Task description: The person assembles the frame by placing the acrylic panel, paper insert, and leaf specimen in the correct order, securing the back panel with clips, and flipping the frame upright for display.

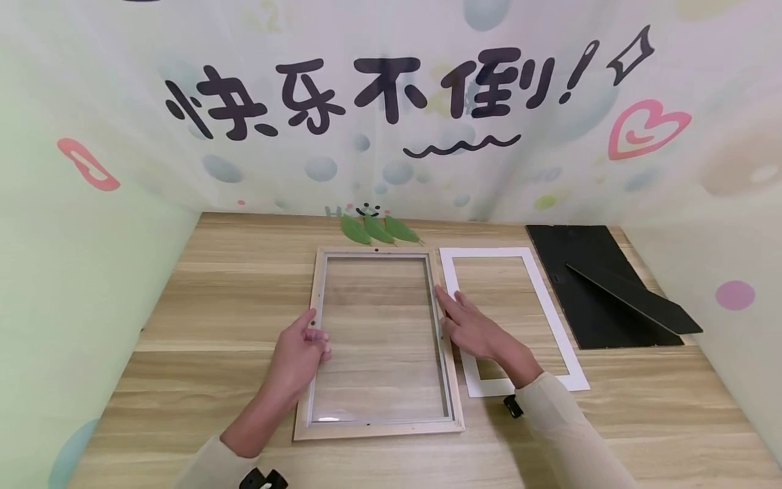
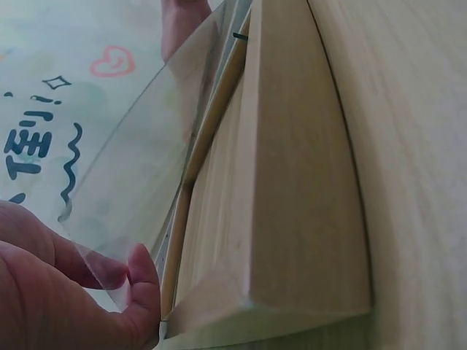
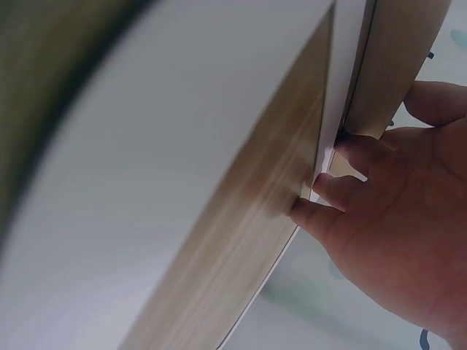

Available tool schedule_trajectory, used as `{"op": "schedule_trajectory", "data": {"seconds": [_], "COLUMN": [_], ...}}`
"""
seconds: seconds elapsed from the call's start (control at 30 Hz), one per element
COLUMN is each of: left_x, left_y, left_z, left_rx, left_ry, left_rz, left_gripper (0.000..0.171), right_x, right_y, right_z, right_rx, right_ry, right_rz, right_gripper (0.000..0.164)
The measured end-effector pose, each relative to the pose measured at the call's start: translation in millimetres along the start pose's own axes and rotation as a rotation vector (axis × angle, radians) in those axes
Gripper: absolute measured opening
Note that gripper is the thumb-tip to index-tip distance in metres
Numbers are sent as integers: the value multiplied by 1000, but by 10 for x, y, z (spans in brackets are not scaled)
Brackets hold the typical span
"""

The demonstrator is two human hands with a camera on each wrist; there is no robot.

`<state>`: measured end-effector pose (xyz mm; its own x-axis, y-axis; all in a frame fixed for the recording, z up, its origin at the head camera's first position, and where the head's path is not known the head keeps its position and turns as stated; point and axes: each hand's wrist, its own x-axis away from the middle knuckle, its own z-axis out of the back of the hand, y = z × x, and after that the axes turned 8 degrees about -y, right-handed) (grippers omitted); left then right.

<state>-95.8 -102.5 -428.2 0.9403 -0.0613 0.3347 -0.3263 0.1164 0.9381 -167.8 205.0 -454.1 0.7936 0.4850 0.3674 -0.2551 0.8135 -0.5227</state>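
Wood-grain tabletop (image 1: 232, 285) against pale printed backdrop (image 1: 281, 163); light-wood rectangular frame (image 1: 379, 430) lies mid-table, with a thin clear pane (image 2: 135, 182) tilted over it, edge pinched between thumb and finger of the left hand (image 1: 298, 354) at the frame's left side. Right hand (image 1: 476, 331) has fingers extended, thumb apart, touching the frame's right side. White rectangular mat (image 1: 552, 312) sits just right, partly beneath that hand, black board with angled stand (image 1: 586, 261) farther right, three green leaves (image 1: 379, 229) beyond the frame's far edge.

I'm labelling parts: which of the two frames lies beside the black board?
The white frame, just left of the black board; the wooden frame lies farther left.
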Motion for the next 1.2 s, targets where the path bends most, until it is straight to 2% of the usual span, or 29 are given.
{"op": "schedule_trajectory", "data": {"seconds": [0.1, 0.17, 0.37, 0.47, 0.63, 0.83, 1.07, 1.2], "left_x": [-10, -16, -22, -2, 15, -8, 2, -22], "left_y": [-20, -39, -73, -70, -66, -81, -55, -71], "left_z": [1, 4, 18, 27, 24, 19, 28, 32], "left_rx": [-26, -75, -367, -468, -538, -637, -773, -780], "left_ry": [5, 8, 44, 58, 59, 105, 108, 110], "left_rz": [3, 3, -38, -56, -94, -166, -159, -156], "left_gripper": [64, 65, 63, 61, 61, 59, 55, 55], "right_x": [0, -1, 2, 4, -5, -13, 1, -2], "right_y": [0, 2, 16, 15, -6, -17, -28, -34], "right_z": [-4, -9, -21, -22, -28, -40, -40, -18], "right_rx": [-5, -5, 0, 0, 2, 17, 27, 32], "right_ry": [-3, -4, -1, 0, 1, -1, 4, 8], "right_rz": [-1, -4, -10, -7, -5, -31, -42, -42], "right_gripper": [59, 59, 59, 59, 61, 74, 77, 77]}}
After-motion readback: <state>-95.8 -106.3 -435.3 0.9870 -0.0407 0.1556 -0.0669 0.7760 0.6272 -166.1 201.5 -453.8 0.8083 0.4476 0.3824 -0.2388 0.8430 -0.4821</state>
